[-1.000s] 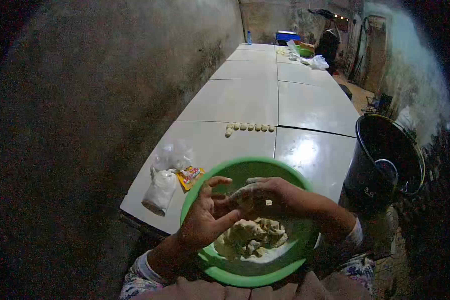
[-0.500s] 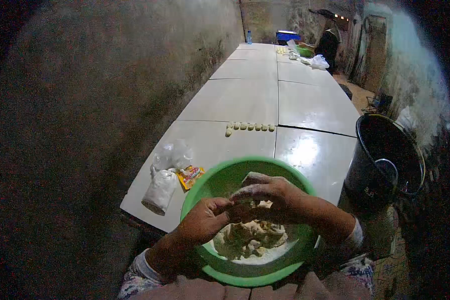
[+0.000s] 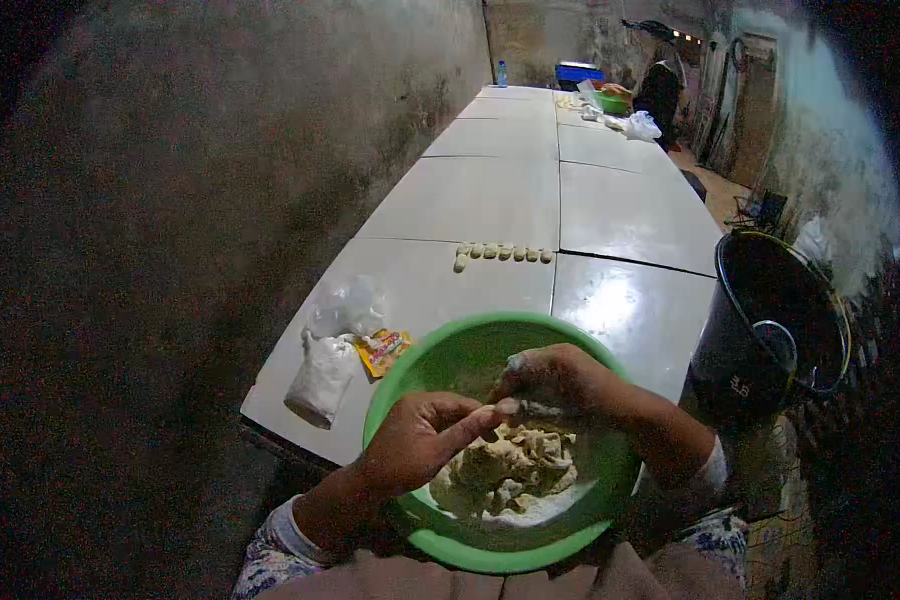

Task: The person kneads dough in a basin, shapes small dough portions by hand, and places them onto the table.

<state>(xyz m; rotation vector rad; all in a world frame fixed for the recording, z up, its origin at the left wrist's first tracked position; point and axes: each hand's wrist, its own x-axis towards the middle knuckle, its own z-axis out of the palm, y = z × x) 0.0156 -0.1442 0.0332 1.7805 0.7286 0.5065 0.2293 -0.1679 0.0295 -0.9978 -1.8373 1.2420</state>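
A green basin point(image 3: 390, 400) in front of me holds pale, lumpy dough-like pieces point(image 3: 530, 460) with white powder around them. Above these pieces my left hand point(image 3: 415, 440) is closed, thumb and index finger pinched together at their tips. My right hand point(image 3: 565, 380) meets it from the other side with curled, powder-dusted fingers. Whatever lies between the fingertips is too small and hidden to make out. Farther up the table, several small pale dough pieces point(image 3: 505, 252) lie in a row, one of them set below its left end.
Left of the basin are a bag of white powder point(image 3: 320, 380), a crumpled clear plastic bag point(image 3: 348, 305) and a yellow-red packet point(image 3: 382, 352). A black bucket point(image 3: 740, 350) stands at the right. A person point(image 3: 658, 95) is by another green basin point(image 3: 612, 103) at the table's far end.
My right hand has lifted and turned slightly, its fingers more curled. The left hand's fingertips have shifted right, uncovering more of the lumpy pieces.
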